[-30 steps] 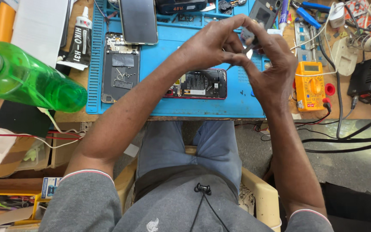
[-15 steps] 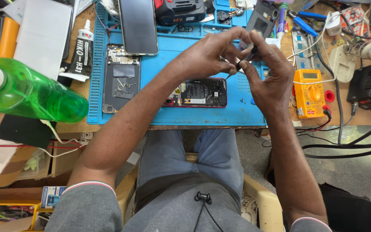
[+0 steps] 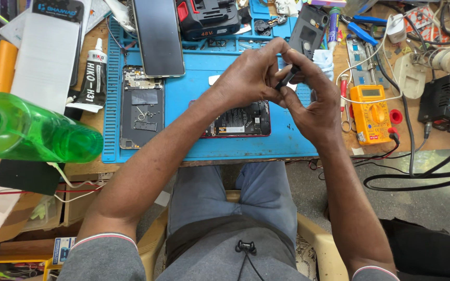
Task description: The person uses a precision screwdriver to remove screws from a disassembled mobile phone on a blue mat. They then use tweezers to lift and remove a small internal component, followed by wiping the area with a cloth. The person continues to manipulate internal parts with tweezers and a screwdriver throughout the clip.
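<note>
My left hand and my right hand meet above the blue work mat. Both pinch a thin black tool between their fingertips. Below the hands lies an opened phone with its battery and circuit board exposed, partly hidden by my left forearm. A phone back frame with small screws on it lies on the mat's left side. A dark phone screen rests above it.
A green plastic bottle lies at the left, close to the camera. A black glue tube sits left of the mat. An orange multimeter with cables lies to the right. A red and black power tool is at the top.
Both hands have stayed together over the opened phone; the fingers have shifted their grip on the thin black tool. The camera view has moved slightly.
</note>
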